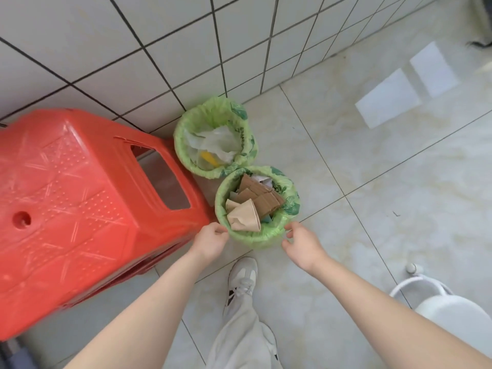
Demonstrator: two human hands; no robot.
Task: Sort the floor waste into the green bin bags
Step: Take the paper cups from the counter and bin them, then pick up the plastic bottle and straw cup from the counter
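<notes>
Two small bins lined with green bags stand on the floor by the tiled wall. The near bin bag [266,235] holds brown cardboard pieces [262,195] and crushed paper cups [243,215]. The far bin bag [183,134] holds clear plastic wrap [213,141] and something yellow. My left hand [210,239] touches the near bag's left rim with its fingers curled on the edge. At the bag's right rim is my right hand [302,242], fingers bent and apart, fingertips at the edge.
A red plastic stool [74,203] stands close on the left, touching distance from both bins. A white round object [452,312] sits at the lower right. My shoe [242,278] and trouser leg are just below the near bin. Glossy floor tiles stretch to the right.
</notes>
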